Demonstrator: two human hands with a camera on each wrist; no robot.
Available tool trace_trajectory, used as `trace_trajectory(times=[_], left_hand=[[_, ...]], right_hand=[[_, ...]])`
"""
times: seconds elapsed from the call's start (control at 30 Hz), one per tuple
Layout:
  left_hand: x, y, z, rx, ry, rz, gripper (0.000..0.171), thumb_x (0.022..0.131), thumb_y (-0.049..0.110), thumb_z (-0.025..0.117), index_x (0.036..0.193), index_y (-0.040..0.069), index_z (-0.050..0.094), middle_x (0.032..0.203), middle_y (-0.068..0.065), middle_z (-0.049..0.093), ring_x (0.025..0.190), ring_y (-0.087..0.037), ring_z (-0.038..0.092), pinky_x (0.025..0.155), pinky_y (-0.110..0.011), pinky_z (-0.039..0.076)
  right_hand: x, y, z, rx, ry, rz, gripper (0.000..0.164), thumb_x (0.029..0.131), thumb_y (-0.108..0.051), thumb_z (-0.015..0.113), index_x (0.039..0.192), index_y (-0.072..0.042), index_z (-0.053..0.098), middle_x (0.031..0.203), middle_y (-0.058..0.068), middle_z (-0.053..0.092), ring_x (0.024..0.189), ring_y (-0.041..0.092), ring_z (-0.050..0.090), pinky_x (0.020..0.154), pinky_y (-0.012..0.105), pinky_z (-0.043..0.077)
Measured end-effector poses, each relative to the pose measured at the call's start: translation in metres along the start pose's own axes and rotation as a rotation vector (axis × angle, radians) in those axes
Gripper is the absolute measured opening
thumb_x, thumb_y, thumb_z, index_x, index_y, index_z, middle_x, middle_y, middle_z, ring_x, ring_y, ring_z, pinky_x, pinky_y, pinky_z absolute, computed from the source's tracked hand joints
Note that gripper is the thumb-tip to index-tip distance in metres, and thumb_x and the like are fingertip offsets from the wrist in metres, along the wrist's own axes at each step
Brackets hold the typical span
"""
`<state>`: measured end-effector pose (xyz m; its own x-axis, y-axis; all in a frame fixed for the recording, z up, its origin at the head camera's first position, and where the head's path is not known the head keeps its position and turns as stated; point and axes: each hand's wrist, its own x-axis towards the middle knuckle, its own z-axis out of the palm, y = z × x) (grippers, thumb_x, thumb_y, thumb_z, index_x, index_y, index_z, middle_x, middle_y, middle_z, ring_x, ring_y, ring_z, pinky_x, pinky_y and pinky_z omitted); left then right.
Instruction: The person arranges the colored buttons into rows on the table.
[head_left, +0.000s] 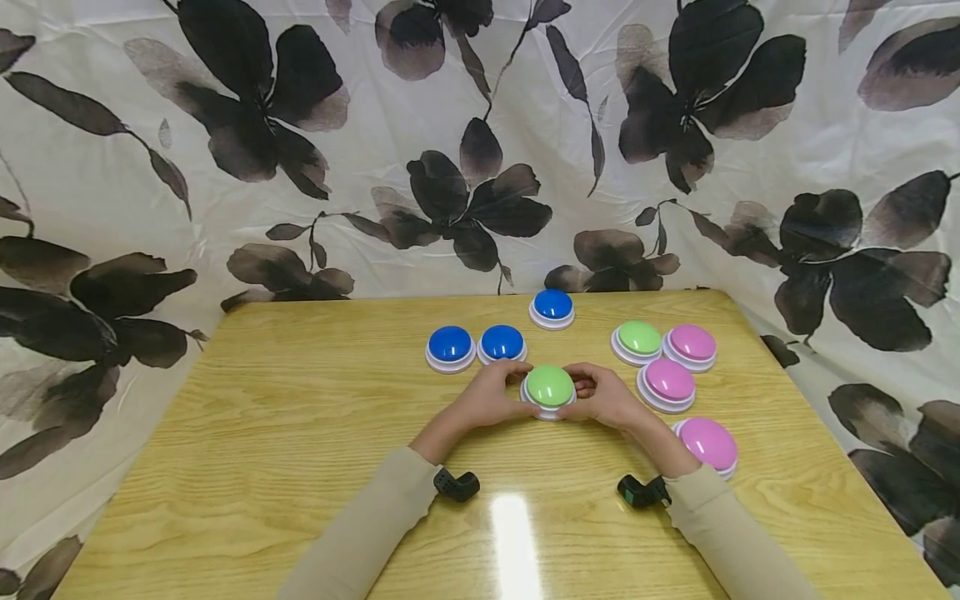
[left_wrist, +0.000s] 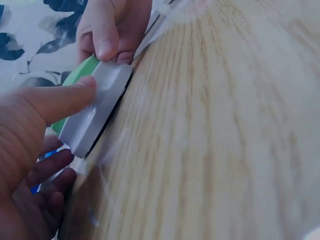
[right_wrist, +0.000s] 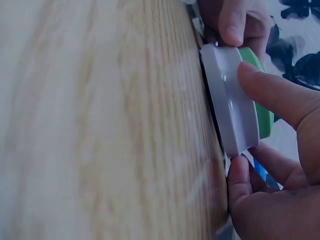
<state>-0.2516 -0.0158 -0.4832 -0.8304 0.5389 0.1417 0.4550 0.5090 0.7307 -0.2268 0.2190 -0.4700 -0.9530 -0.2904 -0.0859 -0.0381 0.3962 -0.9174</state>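
Observation:
Near the middle of the table, a green push button (head_left: 549, 387) with a white base is held between both hands. My left hand (head_left: 493, 395) grips its left side, thumb at the near edge. From the right, my right hand (head_left: 604, 398) grips it the same way. In the left wrist view the thumb presses on the white base (left_wrist: 97, 112), close over the wood. The right wrist view shows the right thumb (right_wrist: 272, 90) on the base, with the other fingers curled under its far side. Just behind the left fingers sits a blue button (head_left: 502, 342).
Two more blue buttons, one left (head_left: 450, 344) and one farther back (head_left: 552, 306), stand beyond the hands. To the right are another green button (head_left: 639, 337) and pink buttons (head_left: 692, 342), (head_left: 669, 381), (head_left: 708, 444); the nearest lies beside the right forearm. A floral cloth (head_left: 465, 100) hangs behind the table.

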Motion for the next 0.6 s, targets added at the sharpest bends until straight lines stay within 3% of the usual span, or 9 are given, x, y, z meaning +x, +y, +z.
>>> trace_trajectory(times=[0.37, 0.6], left_hand=[[0.0002, 0.0012, 0.0001, 0.007, 0.039, -0.006, 0.07, 0.071, 0.037, 0.088, 0.128, 0.005, 0.061, 0.121, -0.003, 0.062, 0.112, -0.016, 0.056, 0.095, -0.029, 0.046], [0.0031, -0.0013, 0.0007, 0.034, 0.023, -0.02, 0.074, 0.07, 0.039, 0.088, 0.13, 0.006, 0.06, 0.123, -0.003, 0.061, 0.113, -0.015, 0.055, 0.096, -0.029, 0.045]], right_hand=[[0.003, -0.004, -0.0018, -0.015, -0.013, -0.011, 0.07, 0.07, -0.008, 0.087, 0.13, 0.004, 0.055, 0.113, 0.015, 0.061, 0.099, 0.026, 0.055, 0.082, 0.024, 0.048], [0.0007, -0.0078, -0.005, -0.012, -0.039, 0.016, 0.07, 0.072, -0.009, 0.087, 0.132, 0.004, 0.053, 0.115, 0.015, 0.059, 0.101, 0.028, 0.054, 0.083, 0.025, 0.048]])
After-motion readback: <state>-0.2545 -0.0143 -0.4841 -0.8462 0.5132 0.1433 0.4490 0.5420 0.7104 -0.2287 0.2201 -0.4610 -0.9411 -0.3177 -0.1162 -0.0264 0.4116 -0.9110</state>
